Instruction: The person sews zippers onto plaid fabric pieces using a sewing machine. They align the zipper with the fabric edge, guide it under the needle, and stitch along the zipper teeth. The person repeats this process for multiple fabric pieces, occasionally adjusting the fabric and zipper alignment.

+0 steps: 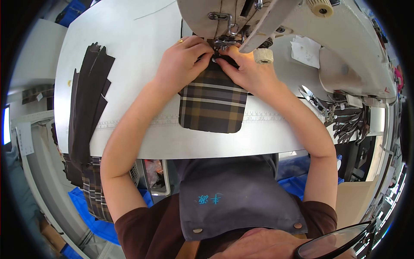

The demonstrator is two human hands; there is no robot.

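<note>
Head view: got plaid fabric (211, 108) flat on desk (164, 142), far end up at presser foot (225, 42) of sewing machine (345, 56). Pinching it there with left hand (186, 58) and right hand (252, 71), fingers narrowed, tips nearly meeting. Also seeing dark strips (88, 95) at left, scissors (311, 98) at right near dark scraps (351, 127), white paper (305, 51) beyond right hand.

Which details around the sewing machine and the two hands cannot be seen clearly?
In the head view:
- Far end of the plaid fabric piece: covered by the left hand, right hand and sewing machine.
- Whether it is pinched or pressed: too small to tell.
- Top of the machine: cut off by the upper edge.
- Part of the hanging plaid cloth: behind the left arm.
</note>
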